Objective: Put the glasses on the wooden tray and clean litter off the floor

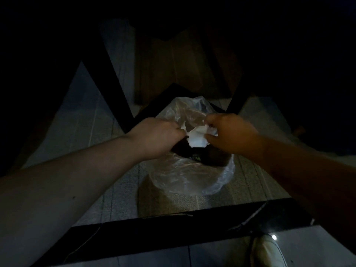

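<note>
The scene is very dark. A bin lined with a clear plastic bag [189, 176] stands on the floor in the middle of the head view. Over its opening, my left hand [156, 137] and my right hand [230, 134] both pinch a crumpled white paper [197, 137] between them. My left hand also touches the bag's rim. Something dark lies inside the bag, too dim to name. No glasses or wooden tray are visible.
Black frame bars [119, 87] cross the view behind the bin, and a black bar [154, 230] runs along the floor near me. A wooden panel [183, 66] lies beyond. My white shoe [267, 251] is at the bottom right on the pale carpet [173, 203].
</note>
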